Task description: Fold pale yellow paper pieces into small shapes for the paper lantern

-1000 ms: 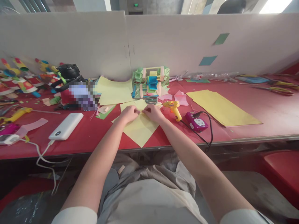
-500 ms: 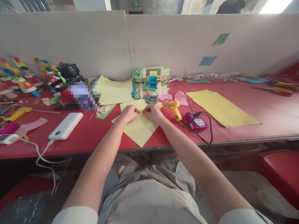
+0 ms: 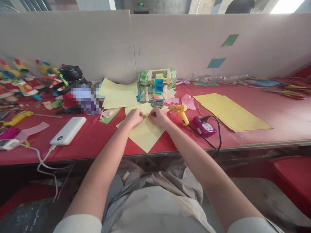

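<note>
A pale yellow paper sheet [image 3: 147, 137] lies turned like a diamond at the table's front edge. Over its upper part, my left hand [image 3: 134, 117] and my right hand [image 3: 158, 117] rest close together, fingers bent and pinched. Whatever is between the fingertips is too small to make out. Just beyond the hands are grey scissors [image 3: 157, 103], partly hidden. A yellow glue gun [image 3: 181, 114] stands right of my right hand. Behind the scissors sits a green, blue and pink paper model [image 3: 159, 84].
On the red table [image 3: 107, 136] are a white power bank [image 3: 68, 131] with a cable at left, a purple socket block [image 3: 204, 126] with a black cord, and yellow sheets [image 3: 233, 111] at right. Paper figures [image 3: 25, 87] crowd the far left. A partition [image 3: 73, 38] stands behind.
</note>
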{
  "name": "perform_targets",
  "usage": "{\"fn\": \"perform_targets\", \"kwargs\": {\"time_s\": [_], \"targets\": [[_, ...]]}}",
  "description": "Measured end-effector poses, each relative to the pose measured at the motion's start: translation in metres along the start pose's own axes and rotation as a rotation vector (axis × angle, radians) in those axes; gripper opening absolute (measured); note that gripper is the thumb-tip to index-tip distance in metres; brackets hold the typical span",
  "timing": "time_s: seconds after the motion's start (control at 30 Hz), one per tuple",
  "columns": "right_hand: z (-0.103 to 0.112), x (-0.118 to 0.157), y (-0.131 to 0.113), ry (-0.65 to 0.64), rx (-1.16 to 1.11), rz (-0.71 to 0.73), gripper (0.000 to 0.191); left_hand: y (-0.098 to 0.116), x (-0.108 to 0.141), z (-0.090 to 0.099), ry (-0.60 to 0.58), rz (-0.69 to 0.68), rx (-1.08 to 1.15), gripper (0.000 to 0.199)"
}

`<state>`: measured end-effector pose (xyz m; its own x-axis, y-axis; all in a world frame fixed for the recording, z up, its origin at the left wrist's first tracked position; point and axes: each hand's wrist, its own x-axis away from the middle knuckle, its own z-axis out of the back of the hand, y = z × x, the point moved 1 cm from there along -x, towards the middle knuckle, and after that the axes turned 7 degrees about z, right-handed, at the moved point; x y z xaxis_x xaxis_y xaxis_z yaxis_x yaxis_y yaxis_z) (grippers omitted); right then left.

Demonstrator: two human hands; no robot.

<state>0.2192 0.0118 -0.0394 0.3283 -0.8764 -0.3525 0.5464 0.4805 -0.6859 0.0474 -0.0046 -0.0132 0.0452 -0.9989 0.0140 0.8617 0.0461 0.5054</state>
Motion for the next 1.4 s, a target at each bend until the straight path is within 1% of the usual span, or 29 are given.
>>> {"fn": "perform_targets", "kwargs": {"time_s": [0.17,0.3,0.37,0.47,0.53,0.67,0.83,1.0,1.1,1.2,1.33,1.4], "targets": [[-0.003,-0.002,0.004,-0.007,-0.033,0.096,0.009,0.001,0.001,0.001,0.023,0.021,0.008,0.023],[-0.002,-0.001,0.002,-0.028,-0.02,0.131,0.019,0.001,0.0,0.001,0.013,0.007,0.014,0.02],[-0.001,0.0,0.002,-0.04,-0.018,0.146,0.023,-0.001,-0.002,-0.001,0.012,-0.077,0.047,0.016],[0.001,0.0,0.003,-0.051,-0.018,0.176,0.024,-0.004,-0.007,-0.005,0.026,-0.299,0.102,0.008],[0.002,0.001,0.005,-0.051,-0.027,0.196,0.023,-0.005,-0.009,-0.006,0.033,-0.396,0.121,0.005],[0.007,0.003,0.006,-0.078,-0.045,0.219,0.02,-0.009,-0.009,-0.003,0.026,-0.455,0.131,0.006],[0.008,0.005,0.007,-0.099,-0.025,0.234,0.012,-0.013,-0.005,0.002,-0.013,-0.464,0.145,0.013],[0.008,0.005,0.002,-0.079,0.05,0.263,0.017,-0.011,-0.005,0.002,0.001,-0.489,0.1,0.018],[0.009,0.004,-0.001,-0.053,0.109,0.251,0.018,-0.009,-0.004,0.001,0.038,-0.527,0.081,0.014],[0.008,0.005,-0.002,0.002,0.094,0.259,0.018,-0.007,-0.005,0.001,0.108,-0.571,0.039,0.012],[0.01,0.006,-0.005,0.103,0.048,0.352,0.016,-0.004,-0.006,0.003,0.287,-0.592,-0.029,0.015],[0.012,0.006,-0.008,0.133,0.039,0.386,0.016,-0.003,-0.005,0.005,0.353,-0.593,-0.046,0.016]]}}
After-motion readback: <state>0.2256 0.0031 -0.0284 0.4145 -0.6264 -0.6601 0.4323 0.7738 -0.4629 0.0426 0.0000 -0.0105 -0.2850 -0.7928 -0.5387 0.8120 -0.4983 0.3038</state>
